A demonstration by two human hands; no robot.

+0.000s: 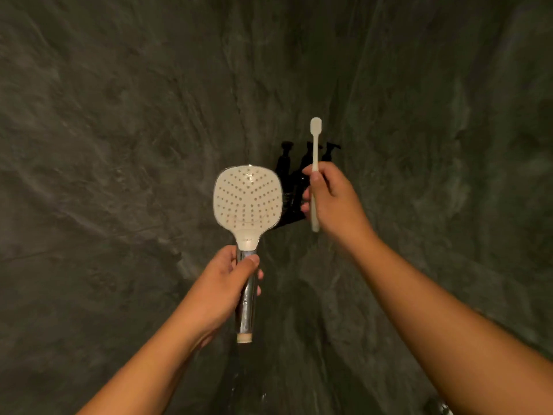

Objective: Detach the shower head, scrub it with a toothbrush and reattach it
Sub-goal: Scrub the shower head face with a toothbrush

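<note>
Shower head (247, 199) in left hand (223, 283), toothbrush (315, 175) in right hand (335, 202).

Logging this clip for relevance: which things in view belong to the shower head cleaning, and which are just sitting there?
Part of the job:
- shower head, held by its chrome handle in the left hand, no hose visible on it
- toothbrush, upright in the right hand

Just there:
- dark pump bottles behind the hands
- grey stone wall
</note>
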